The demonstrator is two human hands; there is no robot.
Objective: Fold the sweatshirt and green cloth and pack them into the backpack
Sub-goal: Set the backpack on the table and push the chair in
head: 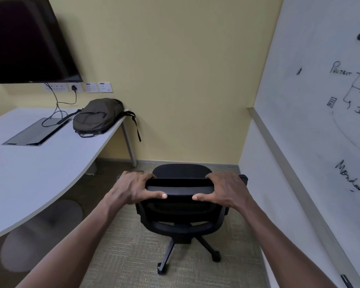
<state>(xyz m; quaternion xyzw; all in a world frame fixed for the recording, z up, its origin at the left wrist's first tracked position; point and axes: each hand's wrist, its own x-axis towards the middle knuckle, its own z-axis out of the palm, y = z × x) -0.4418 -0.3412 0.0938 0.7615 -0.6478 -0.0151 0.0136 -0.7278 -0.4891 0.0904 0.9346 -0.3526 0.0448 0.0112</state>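
Head view: left hand [136, 187] grips the top rail of a black office chair [180, 204], fingers over the far edge, thumb along the near face; right hand [223, 189] grips the same rail at its other end, same wrap; both clenched on the chair, neither on a task item; backpack [99, 116] lies flat on the white counter [29, 163], at its far right end near the yellow wall, well apart from the hands, one strap hanging off the counter edge; looks closed, zip state too small to tell; sweatshirt and green cloth not in view, location unknown; dark wall screen [25, 38] above the counter, cable hatch [36, 132] left of the backpack, whiteboard [320, 90] with writing on the right; handling judgement: backpack reads as soft, slack fabric, probably light and empty, will sag if lifted by one corner; best taken by the top loop or straps, or held open by the zip rim while packing; clothes likely limp, need flat counter space to fold
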